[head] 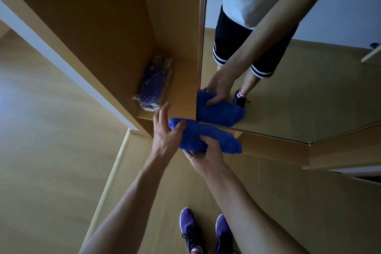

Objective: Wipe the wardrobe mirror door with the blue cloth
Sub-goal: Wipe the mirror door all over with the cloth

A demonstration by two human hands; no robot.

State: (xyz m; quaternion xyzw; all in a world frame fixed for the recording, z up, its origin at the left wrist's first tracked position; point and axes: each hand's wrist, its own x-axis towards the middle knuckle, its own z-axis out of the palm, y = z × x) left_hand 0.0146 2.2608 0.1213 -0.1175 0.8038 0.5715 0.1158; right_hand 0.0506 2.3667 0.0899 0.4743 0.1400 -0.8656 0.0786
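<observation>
Right hand [206, 151] gripped blue cloth [208, 132]; left hand [165, 135] slack, fingers spread, thumb touching it. Cloth bunched near lower edge of mirror door [309, 93] — should be flattened, then pressed in overlapping strokes.

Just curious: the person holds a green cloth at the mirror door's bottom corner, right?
Not quite: the cloth is blue, not green. The head view shows the right hand gripping it at the bottom corner of the mirror door.

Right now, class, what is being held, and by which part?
The blue cloth: the right hand grips its middle; the left hand only touches its left end with the thumb.
</observation>
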